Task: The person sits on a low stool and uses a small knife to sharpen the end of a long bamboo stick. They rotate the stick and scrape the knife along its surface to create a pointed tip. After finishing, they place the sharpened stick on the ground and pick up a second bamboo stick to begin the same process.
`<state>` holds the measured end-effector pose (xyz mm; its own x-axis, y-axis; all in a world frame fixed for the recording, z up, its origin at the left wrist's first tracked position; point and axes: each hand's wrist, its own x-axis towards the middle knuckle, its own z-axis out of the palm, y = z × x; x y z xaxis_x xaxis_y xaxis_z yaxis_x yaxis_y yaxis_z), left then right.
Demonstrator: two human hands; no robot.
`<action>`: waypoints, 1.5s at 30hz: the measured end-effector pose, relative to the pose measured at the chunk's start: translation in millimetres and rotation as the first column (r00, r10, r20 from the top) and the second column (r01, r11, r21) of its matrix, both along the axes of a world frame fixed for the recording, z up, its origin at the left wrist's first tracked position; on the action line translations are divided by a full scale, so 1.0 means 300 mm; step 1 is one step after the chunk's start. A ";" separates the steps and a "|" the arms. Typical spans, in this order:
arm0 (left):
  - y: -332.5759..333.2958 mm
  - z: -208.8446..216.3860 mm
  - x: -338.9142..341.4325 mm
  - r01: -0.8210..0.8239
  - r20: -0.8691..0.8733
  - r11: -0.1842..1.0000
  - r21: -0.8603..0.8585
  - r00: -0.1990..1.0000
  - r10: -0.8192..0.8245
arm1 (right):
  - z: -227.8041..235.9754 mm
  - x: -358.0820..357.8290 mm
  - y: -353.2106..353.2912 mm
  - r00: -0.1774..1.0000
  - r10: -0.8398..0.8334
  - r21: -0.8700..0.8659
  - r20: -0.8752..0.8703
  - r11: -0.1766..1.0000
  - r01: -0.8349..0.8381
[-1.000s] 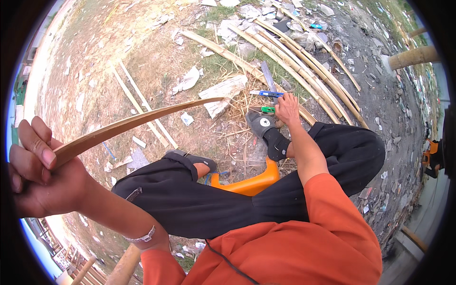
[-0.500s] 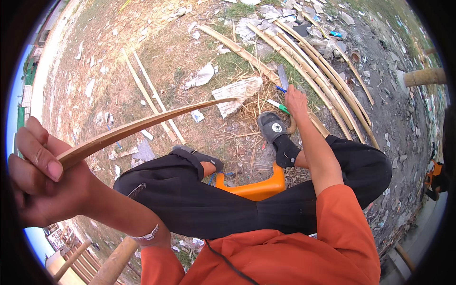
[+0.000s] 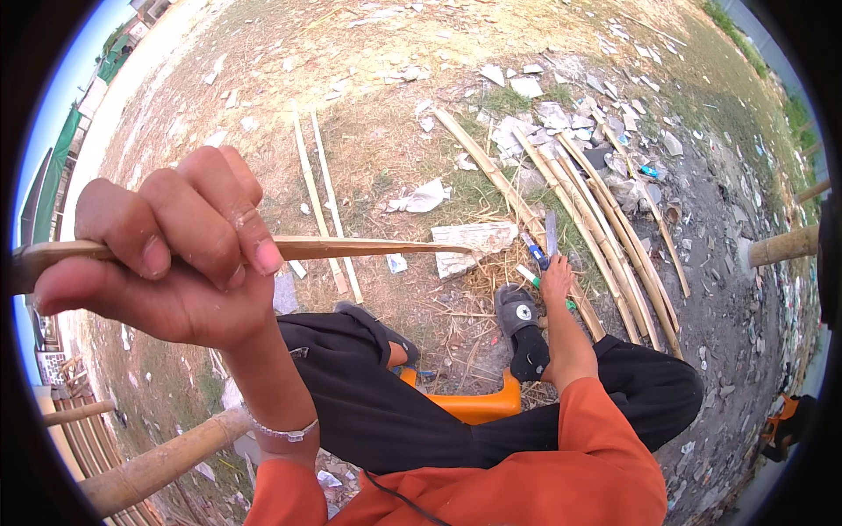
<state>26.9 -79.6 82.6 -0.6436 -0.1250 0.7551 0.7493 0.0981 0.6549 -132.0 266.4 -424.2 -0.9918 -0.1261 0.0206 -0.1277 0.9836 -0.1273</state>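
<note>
bamboo strip point(image 3: 351, 247) | gripped in left hand point(image 3: 167, 254) fingers point(image 3: 224, 215) | tip right

A single head-worn fisheye looks steeply down over a seated person's lap to the dirt ground point(image 3: 368, 114). The raised left hand point(image 3: 167, 254) looms closest, filling the left side; the right hand point(image 3: 556, 279) sits farther off, past the knees. Horizon and sky curve along the left rim. No second view overlaps.
</note>
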 end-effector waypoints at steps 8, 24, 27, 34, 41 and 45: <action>0.004 0.007 -0.063 0.165 0.009 0.986 -0.028 0.986 -0.165 | 0.215 -0.097 0.040 0.962 -0.120 -0.073 0.247 0.987 0.142; 0.047 -0.032 0.047 0.186 -0.023 0.982 0.043 0.983 -0.185 | 0.914 0.508 -0.457 0.907 0.323 -0.701 0.269 0.712 -0.046; 0.080 -0.052 0.098 0.191 -0.057 0.980 0.057 0.980 -0.188 | 0.897 0.522 -0.460 0.906 0.285 -0.607 0.315 0.794 -0.038; -0.007 -0.053 0.079 0.150 -0.082 0.989 -0.003 0.985 -0.150 | 0.835 0.504 -0.470 0.929 0.333 -0.505 0.160 0.836 -0.213; 0.003 -0.055 0.090 0.131 -0.076 0.991 -0.024 0.988 -0.133 | 0.812 0.448 -0.443 0.907 0.285 -0.504 0.311 0.858 -0.097; -0.009 -0.055 0.085 0.153 -0.051 0.988 0.012 0.987 -0.152 | 0.737 0.441 -0.444 0.901 0.244 -0.549 0.359 0.836 -0.008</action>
<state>52.4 -82.2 66.0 -0.6180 -0.0409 0.7851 0.7862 -0.0300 0.6172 0.3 133.4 -203.2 -0.9013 -0.3373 -0.2717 -0.0671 0.7285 -0.6817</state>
